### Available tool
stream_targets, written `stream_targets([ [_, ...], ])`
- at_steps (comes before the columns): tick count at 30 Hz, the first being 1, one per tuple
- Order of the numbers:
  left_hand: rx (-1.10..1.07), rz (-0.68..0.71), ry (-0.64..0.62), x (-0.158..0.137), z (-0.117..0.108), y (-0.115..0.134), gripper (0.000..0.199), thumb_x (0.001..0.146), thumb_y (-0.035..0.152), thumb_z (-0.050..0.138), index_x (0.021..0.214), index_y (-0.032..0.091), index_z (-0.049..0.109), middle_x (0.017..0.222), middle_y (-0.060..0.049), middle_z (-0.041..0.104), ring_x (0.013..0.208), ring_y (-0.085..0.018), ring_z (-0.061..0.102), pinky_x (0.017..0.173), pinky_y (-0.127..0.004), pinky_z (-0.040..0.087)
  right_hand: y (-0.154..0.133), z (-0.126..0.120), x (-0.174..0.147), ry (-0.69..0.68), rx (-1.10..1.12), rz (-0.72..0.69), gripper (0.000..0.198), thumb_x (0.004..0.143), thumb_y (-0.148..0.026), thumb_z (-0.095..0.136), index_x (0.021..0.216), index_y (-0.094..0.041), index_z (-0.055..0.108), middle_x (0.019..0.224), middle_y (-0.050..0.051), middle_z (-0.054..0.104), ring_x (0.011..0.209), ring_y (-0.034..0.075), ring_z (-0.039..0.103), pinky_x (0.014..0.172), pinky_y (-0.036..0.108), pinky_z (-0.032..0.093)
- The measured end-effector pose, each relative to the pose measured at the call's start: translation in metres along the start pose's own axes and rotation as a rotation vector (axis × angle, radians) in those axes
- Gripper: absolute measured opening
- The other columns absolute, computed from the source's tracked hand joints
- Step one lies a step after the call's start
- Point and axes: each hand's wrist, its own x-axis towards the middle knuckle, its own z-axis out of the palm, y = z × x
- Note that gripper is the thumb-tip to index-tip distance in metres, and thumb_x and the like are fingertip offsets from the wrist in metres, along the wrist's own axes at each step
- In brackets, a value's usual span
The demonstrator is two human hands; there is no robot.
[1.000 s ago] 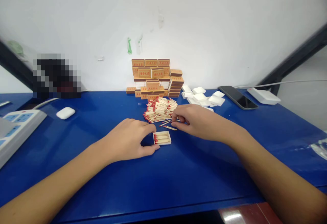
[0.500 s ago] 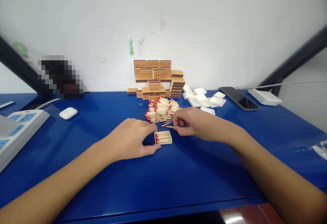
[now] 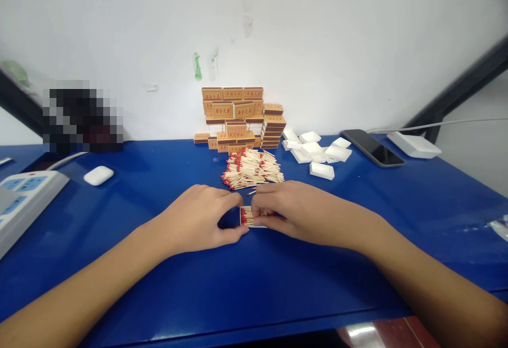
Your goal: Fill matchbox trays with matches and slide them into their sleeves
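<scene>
My left hand (image 3: 202, 216) holds the left end of a small white matchbox tray (image 3: 257, 226) between thumb and forefinger. Red-headed matches (image 3: 245, 215) lie side by side in the tray, heads to the left. Over the tray's right half is my right hand (image 3: 304, 211), its fingertips pinched together down at the matches. The match in that pinch is mostly hidden by the fingers. Just behind the hands lies a large heap of loose matches (image 3: 254, 169), with a stray match (image 3: 251, 193) at its front edge.
Stacked yellow-brown matchboxes (image 3: 233, 110) stand against the wall behind the heap. White trays (image 3: 321, 170) are scattered right of it, then a phone (image 3: 373, 148) and a white box (image 3: 413, 145). At left are a white case (image 3: 99, 175) and a power strip (image 3: 35, 199).
My right hand has moved left and slightly down from the heap's front edge to the tray, carrying a match. My left hand stays at the tray's left end. The view has shifted slightly.
</scene>
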Motion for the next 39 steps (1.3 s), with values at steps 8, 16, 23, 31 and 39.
stream_targets([
  [8, 0.014, -0.011, -0.016, -0.0003, -0.0020, 0.0010, 0.029, 0.094, 0.047, 0.065, 0.088, 0.019, 0.064, 0.076, 0.000, 0.070, 0.065, -0.019, 0.062, 0.058, -0.029, 0.031, 0.0018, 0.0056, 0.0019, 0.026, -0.040, 0.056, 0.018, 0.101, -0.024, 0.058, 0.085, -0.018, 0.064, 0.087, 0.002, 0.068, 0.073, 0.014, 0.057, 0.067, 0.028, 0.036],
  [16, 0.014, -0.018, -0.032, -0.0001, -0.0039, 0.0016, 0.029, 0.094, 0.047, 0.065, 0.086, 0.019, 0.062, 0.076, 0.001, 0.069, 0.065, -0.018, 0.062, 0.058, -0.030, 0.032, 0.0022, 0.0064, 0.0025, 0.036, -0.065, 0.088, 0.021, 0.102, -0.027, 0.059, 0.084, -0.018, 0.064, 0.085, 0.003, 0.068, 0.071, 0.014, 0.057, 0.064, 0.029, 0.034],
  [23, 0.014, -0.017, -0.031, 0.0000, -0.0033, 0.0019, 0.029, 0.094, 0.047, 0.064, 0.086, 0.020, 0.062, 0.077, 0.000, 0.069, 0.066, -0.018, 0.062, 0.058, -0.030, 0.032, 0.0040, 0.0071, 0.0008, 0.046, -0.083, 0.097, 0.020, 0.102, -0.029, 0.059, 0.086, -0.018, 0.066, 0.086, 0.002, 0.068, 0.074, 0.015, 0.058, 0.066, 0.030, 0.035],
  [31, 0.015, -0.015, -0.027, 0.0004, -0.0027, 0.0007, 0.030, 0.094, 0.048, 0.065, 0.084, 0.019, 0.061, 0.074, 0.000, 0.068, 0.063, -0.018, 0.061, 0.057, -0.029, 0.031, 0.0023, 0.0076, 0.0021, 0.047, -0.086, 0.078, 0.020, 0.101, -0.025, 0.057, 0.083, -0.018, 0.064, 0.086, 0.003, 0.069, 0.074, 0.015, 0.058, 0.067, 0.030, 0.036],
  [39, 0.029, -0.008, -0.027, 0.0006, -0.0028, 0.0015, 0.030, 0.094, 0.048, 0.064, 0.085, 0.020, 0.061, 0.074, 0.001, 0.068, 0.063, -0.018, 0.062, 0.056, -0.030, 0.031, 0.0043, 0.0074, 0.0012, 0.049, -0.082, 0.067, 0.020, 0.102, -0.026, 0.058, 0.085, -0.018, 0.064, 0.087, 0.003, 0.068, 0.076, 0.016, 0.059, 0.068, 0.029, 0.036],
])
